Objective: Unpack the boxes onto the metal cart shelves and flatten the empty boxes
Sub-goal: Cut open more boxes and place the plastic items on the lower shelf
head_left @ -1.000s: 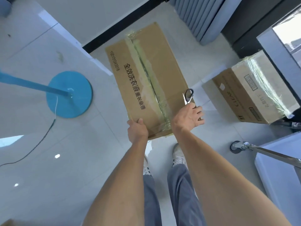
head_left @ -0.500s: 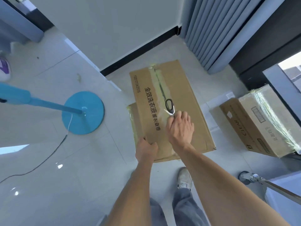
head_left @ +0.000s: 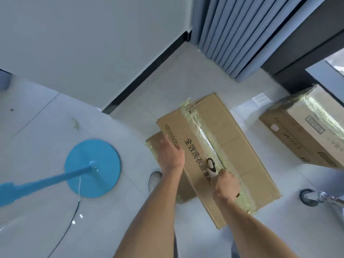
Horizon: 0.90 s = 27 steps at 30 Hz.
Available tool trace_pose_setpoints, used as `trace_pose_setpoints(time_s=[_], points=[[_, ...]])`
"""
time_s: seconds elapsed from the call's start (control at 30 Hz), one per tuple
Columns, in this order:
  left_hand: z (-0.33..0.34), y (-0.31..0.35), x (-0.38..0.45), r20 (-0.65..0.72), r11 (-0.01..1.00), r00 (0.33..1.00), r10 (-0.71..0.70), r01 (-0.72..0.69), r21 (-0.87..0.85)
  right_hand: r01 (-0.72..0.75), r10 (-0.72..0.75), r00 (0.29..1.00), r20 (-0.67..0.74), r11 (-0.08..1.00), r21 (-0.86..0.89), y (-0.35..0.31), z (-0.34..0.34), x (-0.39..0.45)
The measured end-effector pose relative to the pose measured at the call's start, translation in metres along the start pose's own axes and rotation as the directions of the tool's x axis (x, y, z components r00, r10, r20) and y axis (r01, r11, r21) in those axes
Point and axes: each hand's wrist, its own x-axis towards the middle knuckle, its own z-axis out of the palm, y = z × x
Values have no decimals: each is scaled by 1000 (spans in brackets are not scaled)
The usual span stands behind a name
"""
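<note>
On the tiled floor point(head_left: 130, 211), far left, stands a blue stand base point(head_left: 93, 167). Next comes the left hand point(head_left: 170, 155), fingers fairly straight, pressing on the left edge of the box point(head_left: 232, 146). That box lies flat on the floor near the wall corner, its long axis running from the near right corner up toward the wall, its taped seam point(head_left: 202, 135) following that axis. Right of the seam's near end, the right hand point(head_left: 226, 186) is curled round scissors point(head_left: 212, 167), which point up along the tape. Likely trouble: the blade could dig too deep and cut the contents, or skid off the slick tape toward the bracing hand. Further right lies a second box point(head_left: 305, 131), sealed, and a cart wheel point(head_left: 308, 198).
</note>
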Motion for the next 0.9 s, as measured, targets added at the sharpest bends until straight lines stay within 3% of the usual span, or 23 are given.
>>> trace_pose_setpoints(time_s=[0.1,0.2,0.33,0.67,0.9], points=[[-4,8,43,14,985,994,107,-108,137,136,-98,976,-195,971,195,-39,9,5],[-5,20,75,43,961,984,173,-179,209,220,-145,954,-263,932,287,-93,-1,37],[-3,45,101,128,940,973,190,-218,261,277,-197,914,-355,942,192,-147,-25,85],[10,47,118,154,919,957,246,-281,278,404,-341,858,-383,910,96,-161,-28,106],[11,51,111,174,883,958,226,-277,378,422,-365,881,-302,894,152,-152,-26,107]])
